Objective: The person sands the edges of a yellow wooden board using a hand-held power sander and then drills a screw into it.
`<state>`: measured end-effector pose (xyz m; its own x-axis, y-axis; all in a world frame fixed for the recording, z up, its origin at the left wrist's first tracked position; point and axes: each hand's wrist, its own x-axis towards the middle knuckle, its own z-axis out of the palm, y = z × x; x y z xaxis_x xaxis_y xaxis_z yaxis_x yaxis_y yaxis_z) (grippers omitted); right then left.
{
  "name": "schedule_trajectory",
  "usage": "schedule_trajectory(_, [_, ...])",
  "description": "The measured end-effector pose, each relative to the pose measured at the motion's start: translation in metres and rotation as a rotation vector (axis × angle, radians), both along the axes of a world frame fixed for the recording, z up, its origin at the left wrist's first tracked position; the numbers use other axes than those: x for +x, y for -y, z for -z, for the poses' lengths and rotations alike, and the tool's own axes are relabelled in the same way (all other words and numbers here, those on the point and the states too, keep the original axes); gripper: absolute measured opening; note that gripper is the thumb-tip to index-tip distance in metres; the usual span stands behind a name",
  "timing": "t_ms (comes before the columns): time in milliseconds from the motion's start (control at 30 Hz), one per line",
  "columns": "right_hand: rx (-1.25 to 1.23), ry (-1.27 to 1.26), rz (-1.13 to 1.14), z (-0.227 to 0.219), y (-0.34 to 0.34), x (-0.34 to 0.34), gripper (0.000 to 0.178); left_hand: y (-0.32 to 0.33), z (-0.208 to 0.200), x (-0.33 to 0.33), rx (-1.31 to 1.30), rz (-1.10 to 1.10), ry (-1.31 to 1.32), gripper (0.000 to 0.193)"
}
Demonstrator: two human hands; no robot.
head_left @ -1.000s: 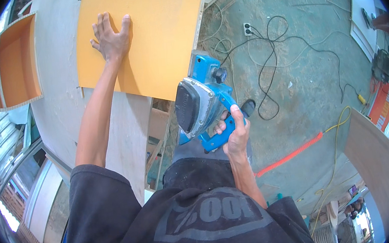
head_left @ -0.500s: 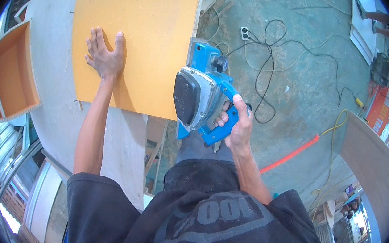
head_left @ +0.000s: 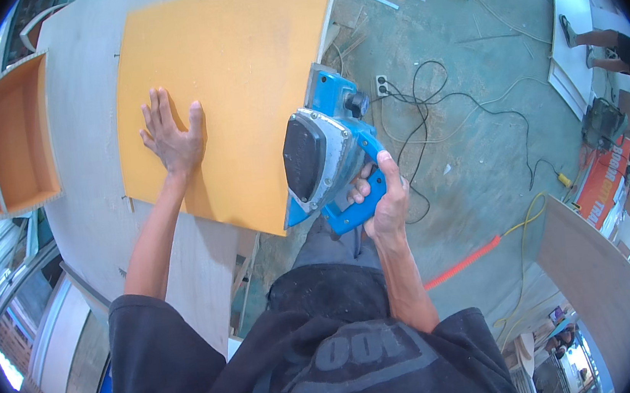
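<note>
A yellow-orange board (head_left: pixel 231 59) lies flat on a larger pale panel (head_left: pixel 81 90). My left hand (head_left: pixel 177 143) rests on the board's left half, palm down with fingers spread. At the board's right edge stands a blue electric hand planer (head_left: pixel 325 145) with a dark side cover. My right hand (head_left: pixel 388 200) is wrapped round its rear handle, thumb on top and fingers through the loop. The planer's body hides part of the edge, so its contact with the wood cannot be seen fully.
Black cable (head_left: pixel 427 93) and a white socket block (head_left: pixel 382 86) lie on the greenish floor to the right, near a red coiled hose (head_left: pixel 464 261). A curved orange-lined shelf (head_left: pixel 13 140) sits at left. Another person's legs (head_left: pixel 599 48) show at far right, above a leaning board (head_left: pixel 592 275).
The planer has moved away from me along the board's right edge. My view has shifted, bringing the board's far edge into sight. My left hand stays flat on the board.
</note>
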<state>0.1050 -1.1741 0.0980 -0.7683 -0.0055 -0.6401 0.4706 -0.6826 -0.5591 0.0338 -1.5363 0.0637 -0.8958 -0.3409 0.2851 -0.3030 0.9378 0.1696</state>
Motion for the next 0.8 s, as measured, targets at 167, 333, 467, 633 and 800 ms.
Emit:
schedule_trajectory(167, [0.022, -0.01, -0.02, -0.015, -0.004, -0.006, 0.044, 0.0, -0.01, 0.021, -0.025, 0.012, -0.03, 0.079])
schedule_trajectory(333, [0.005, -0.025, -0.045, -0.027, -0.002, -0.012, 0.043, 0.006, -0.02, 0.043, -0.052, 0.021, -0.041, 0.079])
schedule_trajectory(467, [0.01, -0.096, -0.053, -0.039, -0.004, -0.021, 0.043, 0.007, -0.028, 0.063, -0.037, 0.025, -0.042, 0.082])
schedule_trajectory(633, [0.077, -0.108, -0.048, -0.063, -0.011, -0.033, 0.043, 0.006, -0.037, 0.094, 0.006, 0.035, -0.029, 0.087])
schedule_trajectory(800, [0.117, -0.144, -0.062, -0.088, -0.031, -0.113, 0.042, -0.007, -0.066, 0.068, -0.002, 0.008, 0.002, 0.087])
